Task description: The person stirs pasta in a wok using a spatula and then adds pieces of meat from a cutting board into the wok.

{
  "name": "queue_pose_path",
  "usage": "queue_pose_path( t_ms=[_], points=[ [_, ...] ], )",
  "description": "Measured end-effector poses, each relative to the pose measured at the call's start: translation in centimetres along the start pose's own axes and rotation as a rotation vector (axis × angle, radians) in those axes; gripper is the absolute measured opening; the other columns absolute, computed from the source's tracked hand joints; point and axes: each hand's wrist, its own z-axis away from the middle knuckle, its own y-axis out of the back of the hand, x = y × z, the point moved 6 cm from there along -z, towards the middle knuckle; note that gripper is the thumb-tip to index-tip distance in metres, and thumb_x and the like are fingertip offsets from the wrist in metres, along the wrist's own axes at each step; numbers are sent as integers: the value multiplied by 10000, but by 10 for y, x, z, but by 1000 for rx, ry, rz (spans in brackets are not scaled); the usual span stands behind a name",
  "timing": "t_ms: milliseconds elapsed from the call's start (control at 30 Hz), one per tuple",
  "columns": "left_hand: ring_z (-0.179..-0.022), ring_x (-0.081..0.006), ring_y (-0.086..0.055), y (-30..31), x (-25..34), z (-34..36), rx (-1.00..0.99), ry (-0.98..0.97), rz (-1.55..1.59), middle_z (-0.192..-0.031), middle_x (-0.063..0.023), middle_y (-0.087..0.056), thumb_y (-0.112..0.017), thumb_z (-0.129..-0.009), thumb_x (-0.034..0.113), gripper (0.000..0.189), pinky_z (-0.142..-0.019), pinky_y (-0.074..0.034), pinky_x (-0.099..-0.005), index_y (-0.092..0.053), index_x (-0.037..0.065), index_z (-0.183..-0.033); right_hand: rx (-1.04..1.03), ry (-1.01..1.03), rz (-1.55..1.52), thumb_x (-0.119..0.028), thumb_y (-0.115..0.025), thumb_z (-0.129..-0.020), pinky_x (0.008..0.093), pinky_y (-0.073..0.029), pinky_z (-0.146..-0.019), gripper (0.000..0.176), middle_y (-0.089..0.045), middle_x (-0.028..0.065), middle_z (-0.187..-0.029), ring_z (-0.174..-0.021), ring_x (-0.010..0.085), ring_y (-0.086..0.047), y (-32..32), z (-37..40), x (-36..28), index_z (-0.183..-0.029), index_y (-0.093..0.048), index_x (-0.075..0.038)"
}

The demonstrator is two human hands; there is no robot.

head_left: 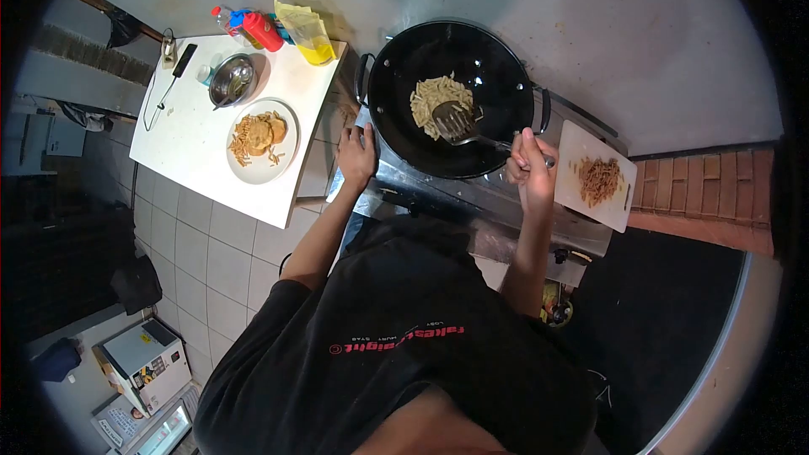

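My right hand [531, 164] is closed around the handle of a slotted spatula [456, 121]. The spatula's head lies in a black wok [497, 59], against a heap of short pale pieces of food [430, 94] that look like cut strips. Part of the heap is hidden beneath the head. The wok sits on a metal stove [413, 190] and has a loop handle on each side. My left hand [356, 156] lies with fingers stretched out at the stove's left edge, below the wok's left handle, holding nothing.
Right of the stove, a white cutting board [581, 145] carries chopped brown pieces [599, 181]. On the white table [190, 147] at left are a plate of food [244, 170], a metal bowl [221, 76], a red squeeze bottle [263, 32] and a yellow pouch [313, 44].
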Motion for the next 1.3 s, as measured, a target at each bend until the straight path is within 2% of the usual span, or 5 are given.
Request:
queue_pose_path(
  t_ms=[433,600,933,1100,1300],
  points=[
    [-1074,-395,-552,4,4,1,-10,24,-7,-1137,-202,-556,-367,-979,473,511,-933,-383,-529,-618,38,-1076,207,-15,44,-292,-504,-999,222,-163,-398,448,-301,-56,-548,-413,30,-249,6,9,3,-615,-376,-102],
    [-1092,-395,-546,1,1,-1,-4,2,-19,-1160,-205,-557,-356,-981,477,522,-949,-378,-524,-615,38,-1095,54,-5,-108,-284,-468,-1015,210,-167,-398,442,-356,-26,-602,-431,29,-267,-4,5,6,-625,-335,-122],
    [-1091,-399,-541,3,4,0,-1,-7,-30,-1146,-219,-557,-355,-982,471,542,-953,-375,-530,-607,11,-1118,208,135,209,-286,-482,-1011,212,-174,-400,451,-317,-37,-582,-435,31,-277,14,-13,7,-621,-353,-101],
    [-1076,-393,-549,2,3,-1,-5,-7,-33,-1143,-209,-562,-354,-983,466,526,-941,-382,-523,-611,20,-1093,104,80,-13,-280,-488,-1009,212,-159,-400,446,-317,-40,-580,-429,30,-266,1,-6,13,-620,-369,-98],
    [-1071,-396,-552,2,3,0,7,-2,-31,-1134,-209,-563,-354,-983,465,517,-939,-385,-515,-611,26,-1078,110,69,-43,-271,-493,-1007,212,-155,-394,440,-325,-36,-580,-422,30,-266,-4,9,4,-621,-383,-90]
  ],
)
